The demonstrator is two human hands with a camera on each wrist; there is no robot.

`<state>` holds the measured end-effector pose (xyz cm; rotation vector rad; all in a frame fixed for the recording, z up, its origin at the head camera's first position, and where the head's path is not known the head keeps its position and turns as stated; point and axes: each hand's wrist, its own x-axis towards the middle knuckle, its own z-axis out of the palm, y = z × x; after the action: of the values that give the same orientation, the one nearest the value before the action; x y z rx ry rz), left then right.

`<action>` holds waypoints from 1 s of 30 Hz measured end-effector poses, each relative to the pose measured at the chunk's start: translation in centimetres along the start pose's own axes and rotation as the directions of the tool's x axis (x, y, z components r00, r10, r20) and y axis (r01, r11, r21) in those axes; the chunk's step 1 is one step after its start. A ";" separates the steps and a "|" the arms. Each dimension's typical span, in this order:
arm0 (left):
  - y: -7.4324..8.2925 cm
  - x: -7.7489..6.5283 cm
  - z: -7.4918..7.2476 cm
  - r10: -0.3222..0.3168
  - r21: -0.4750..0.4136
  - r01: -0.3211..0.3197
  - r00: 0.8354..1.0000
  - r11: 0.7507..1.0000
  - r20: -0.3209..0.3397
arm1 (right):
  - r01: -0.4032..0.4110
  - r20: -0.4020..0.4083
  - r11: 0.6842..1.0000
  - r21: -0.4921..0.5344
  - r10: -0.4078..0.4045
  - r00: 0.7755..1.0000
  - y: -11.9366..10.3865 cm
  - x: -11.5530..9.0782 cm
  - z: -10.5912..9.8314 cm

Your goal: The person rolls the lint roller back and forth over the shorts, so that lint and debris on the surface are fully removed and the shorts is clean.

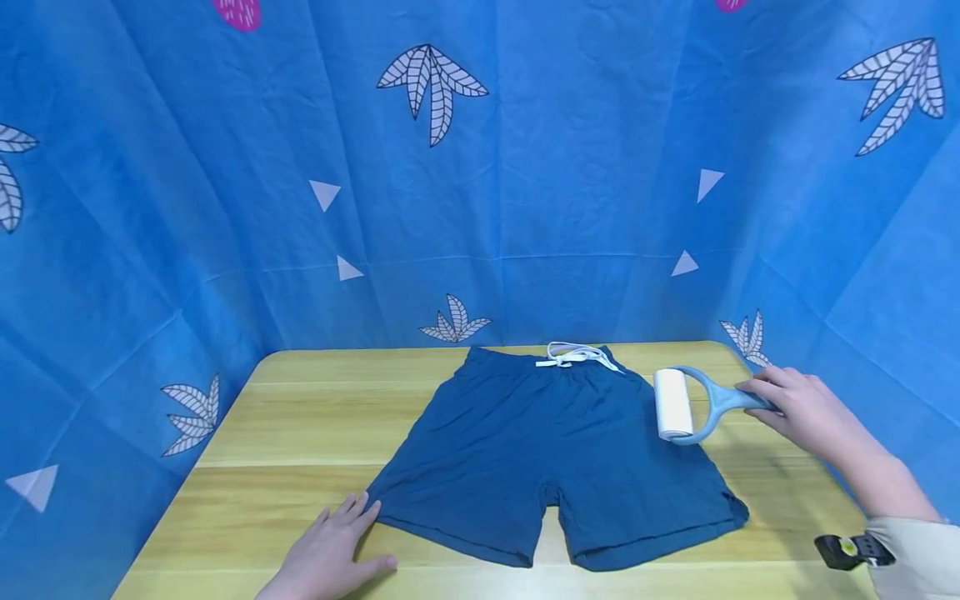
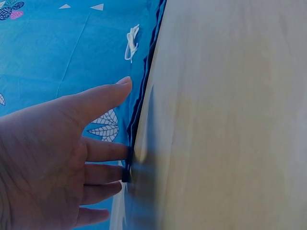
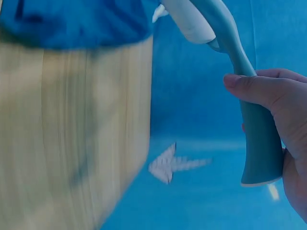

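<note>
Hanging from the far left, round behind the counter and on to the right, a blue curtain carries leaf prints and pale triangles. Next comes the left hand, fingers extended and slightly spread, thumb apart, its fingertips at the lower left corner of the shorts. These lie flat across the middle of the wooden counter, waistband away, legs toward the person, a white drawstring bow at the waist. Over their right edge is a white roller; whether it touches them, I cannot tell. The right hand grips its blue-grey handle. Rightmost are a black device and a pale sleeve.
</note>
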<state>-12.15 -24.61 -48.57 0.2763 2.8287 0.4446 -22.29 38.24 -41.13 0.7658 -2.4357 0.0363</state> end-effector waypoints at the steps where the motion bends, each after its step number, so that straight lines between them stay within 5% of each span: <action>1: 0.0 0.0 0.0 0.001 -0.002 -0.001 1.000 1.000 -0.001 | 0.016 -0.013 1.000 0.017 -0.016 1.000 -0.4 0.4 0.3; 18: 0.0 0.0 0.3 0.006 -0.019 -0.006 1.000 1.000 -0.005 | 0.153 0.041 0.979 0.136 -0.160 0.986 -9.7 5.2 4.2; 30: 0.0 -0.1 0.2 0.000 -0.018 0.000 1.000 1.000 -0.007 | 0.171 0.169 0.958 0.231 -0.213 0.962 -14.4 5.8 5.8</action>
<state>-12.04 -24.60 -48.77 0.2720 2.8298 0.4717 -21.51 22.18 -44.85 1.1497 -2.5533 0.1585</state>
